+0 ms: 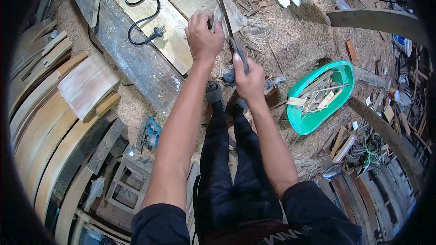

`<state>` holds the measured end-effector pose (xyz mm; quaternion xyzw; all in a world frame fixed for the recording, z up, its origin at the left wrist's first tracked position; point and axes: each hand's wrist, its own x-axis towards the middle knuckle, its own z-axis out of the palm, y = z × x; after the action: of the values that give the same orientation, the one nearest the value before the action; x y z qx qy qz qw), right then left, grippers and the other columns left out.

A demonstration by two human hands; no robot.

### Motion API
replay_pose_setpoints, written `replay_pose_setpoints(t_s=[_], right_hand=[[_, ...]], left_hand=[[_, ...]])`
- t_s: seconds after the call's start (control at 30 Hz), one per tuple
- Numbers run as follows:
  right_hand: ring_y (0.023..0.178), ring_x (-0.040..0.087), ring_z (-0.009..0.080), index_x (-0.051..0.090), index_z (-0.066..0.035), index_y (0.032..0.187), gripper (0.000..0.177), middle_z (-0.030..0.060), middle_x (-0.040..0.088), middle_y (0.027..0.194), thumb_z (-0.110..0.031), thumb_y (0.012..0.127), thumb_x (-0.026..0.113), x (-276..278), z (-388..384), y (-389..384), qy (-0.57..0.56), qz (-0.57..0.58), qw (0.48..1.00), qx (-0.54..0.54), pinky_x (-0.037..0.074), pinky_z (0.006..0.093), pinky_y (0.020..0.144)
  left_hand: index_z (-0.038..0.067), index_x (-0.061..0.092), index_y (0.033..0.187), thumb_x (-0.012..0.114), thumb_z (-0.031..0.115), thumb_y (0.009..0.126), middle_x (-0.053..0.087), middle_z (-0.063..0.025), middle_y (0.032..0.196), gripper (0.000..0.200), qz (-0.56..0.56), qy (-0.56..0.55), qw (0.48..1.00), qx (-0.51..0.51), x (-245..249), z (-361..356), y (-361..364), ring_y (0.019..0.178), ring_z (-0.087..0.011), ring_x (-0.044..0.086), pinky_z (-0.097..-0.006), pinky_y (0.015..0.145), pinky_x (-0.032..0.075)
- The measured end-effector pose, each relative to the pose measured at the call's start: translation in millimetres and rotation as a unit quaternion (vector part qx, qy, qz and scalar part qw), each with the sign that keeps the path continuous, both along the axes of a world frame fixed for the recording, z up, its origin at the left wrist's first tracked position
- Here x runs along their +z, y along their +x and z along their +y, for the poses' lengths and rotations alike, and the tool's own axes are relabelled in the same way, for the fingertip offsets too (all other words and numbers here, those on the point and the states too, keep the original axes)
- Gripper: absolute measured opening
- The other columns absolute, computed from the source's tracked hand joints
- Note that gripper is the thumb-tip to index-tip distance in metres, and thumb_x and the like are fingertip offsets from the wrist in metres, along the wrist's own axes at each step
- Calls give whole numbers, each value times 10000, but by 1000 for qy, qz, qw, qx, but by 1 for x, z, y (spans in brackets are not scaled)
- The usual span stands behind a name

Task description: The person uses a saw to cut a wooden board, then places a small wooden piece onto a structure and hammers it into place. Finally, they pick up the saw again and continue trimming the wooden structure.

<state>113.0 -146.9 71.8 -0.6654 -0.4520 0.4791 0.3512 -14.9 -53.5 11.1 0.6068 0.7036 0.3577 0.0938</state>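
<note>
1 green tub (315,122) near right hand (251,81)

Workshop floor (309,36) strewn with tan wood shavings and splinters. Left side: stacked long, curved, pale wooden boards (54,140); nearer, a weathered rectangular wooden frame (129,184). Far left, a broad grey, paint-spotted plank (116,54) lies at a slant. Right: an oval green plastic tub (305,127) holding wood scraps; beyond it, a curved grey-brown timber (377,21). Near right, a row of worn narrow boards (370,195). Light pale, brightest on the far-left surfaces; edges dim.
</note>
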Motion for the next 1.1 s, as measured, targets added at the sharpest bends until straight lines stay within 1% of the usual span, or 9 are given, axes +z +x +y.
replay_pose_setpoints(t_s=[0.17, 0.27, 0.37, 0.5, 0.63, 0.73, 0.83, 1.0, 1.1], right_hand=[[540, 406, 91, 574, 4, 710, 389, 17, 437, 545, -272, 983, 598, -6, -42, 13, -33, -2, 999, -18, 355, 334, 494], [536, 376, 102, 568, 11, 703, 410, 35, 414, 541, -286, 984, 599, -5, 4, 5, -24, -19, 1000, 1, 340, 343, 490], [550, 379, 98, 569, 8, 712, 404, 26, 421, 550, -290, 984, 601, -20, -9, 7, -10, -5, 1000, 3, 344, 338, 497], [583, 415, 88, 585, -2, 723, 398, 11, 460, 572, -298, 987, 602, -8, -45, 16, -56, 10, 998, -32, 365, 319, 521], [574, 454, 97, 606, 13, 752, 394, 37, 493, 575, -303, 988, 598, -10, 18, 2, -42, -8, 999, 7, 386, 328, 527], [561, 478, 111, 637, 19, 791, 373, 56, 528, 577, -295, 988, 590, 2, -9, 6, -40, -32, 999, 11, 404, 327, 533], [569, 467, 97, 644, 9, 796, 365, 34, 515, 580, -297, 988, 591, 4, -44, 12, -55, -12, 998, -15, 405, 322, 535], [564, 469, 101, 643, 12, 795, 355, 38, 525, 581, -290, 979, 613, -8, 27, -7, -26, -14, 1000, -1, 392, 327, 523], [562, 468, 99, 642, 16, 794, 355, 43, 523, 577, -285, 980, 611, -6, -6, 6, -31, -31, 999, 10, 392, 324, 518]], left_hand=[[23, 668, 911, 712, 121, 804, 627, -141, 907, 151, -2, 7, 1000, 1, 3, -3, 1, 901, -339, 602, -433, 829, 462], [23, 665, 898, 714, 113, 798, 629, -141, 898, 143, -11, 15, 1000, 2, 1, -1, -1, 895, -338, 607, -432, 818, 467], [23, 662, 888, 717, 109, 796, 631, -140, 896, 138, -15, 16, 1000, 5, 1, 1, 0, 887, -339, 609, -434, 808, 470], [28, 664, 890, 722, 113, 795, 631, -133, 891, 140, -24, -4, 1000, 9, 4, 3, -1, 882, -336, 608, -435, 806, 469], [38, 666, 894, 724, 111, 798, 625, -122, 886, 134, -18, 11, 1000, 5, 4, 1, 0, 884, -326, 605, -431, 814, 465], [43, 666, 898, 729, 108, 796, 622, -114, 896, 136, -5, 3, 1000, 4, 5, 1, 0, 888, -320, 602, -427, 818, 463], [77, 667, 927, 700, 157, 804, 625, -90, 994, 149, -30, -53, 998, 6, 4, 0, -1, 1018, -299, 577, -428, 884, 430], [77, 672, 930, 698, 154, 803, 625, -88, 995, 151, -39, -65, 997, 8, 2, -4, -2, 1017, -297, 578, -419, 894, 428], [76, 678, 938, 697, 153, 804, 626, -88, 993, 155, -42, -57, 997, 6, 5, 1, -2, 1017, -293, 580, -414, 889, 431]])
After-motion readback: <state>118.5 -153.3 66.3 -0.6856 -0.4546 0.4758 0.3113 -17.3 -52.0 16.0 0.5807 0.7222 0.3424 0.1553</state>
